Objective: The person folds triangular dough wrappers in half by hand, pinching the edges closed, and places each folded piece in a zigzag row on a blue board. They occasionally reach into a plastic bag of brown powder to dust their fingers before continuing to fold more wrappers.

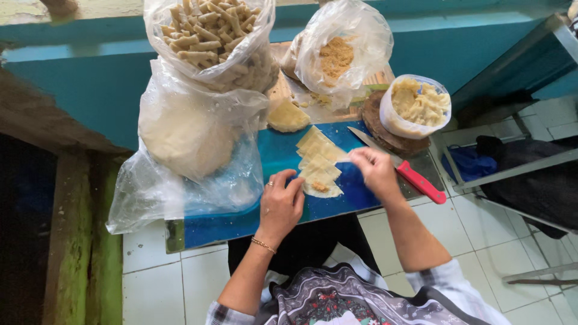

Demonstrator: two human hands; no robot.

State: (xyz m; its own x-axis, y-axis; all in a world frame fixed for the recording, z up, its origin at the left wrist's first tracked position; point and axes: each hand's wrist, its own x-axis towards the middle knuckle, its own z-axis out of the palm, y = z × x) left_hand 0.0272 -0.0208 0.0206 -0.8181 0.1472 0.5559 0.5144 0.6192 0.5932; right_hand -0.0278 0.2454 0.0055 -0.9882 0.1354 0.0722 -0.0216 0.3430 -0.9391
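Observation:
My left hand rests on the blue board, fingertips touching the left edge of a pale wrapper with a small lump of brown filling on it. My right hand hovers at the right of that wrapper, fingers pinched together near its upper edge; whether it grips the dough I cannot tell. Several more wrappers lie overlapping just beyond. A red-handled knife lies right of my right hand.
A bag of rolled sticks, a bag of flat dough, a bag of brown crumbs and a tub of filling crowd the table's far side. A metal frame with dark cloth stands right. White tiled floor lies below.

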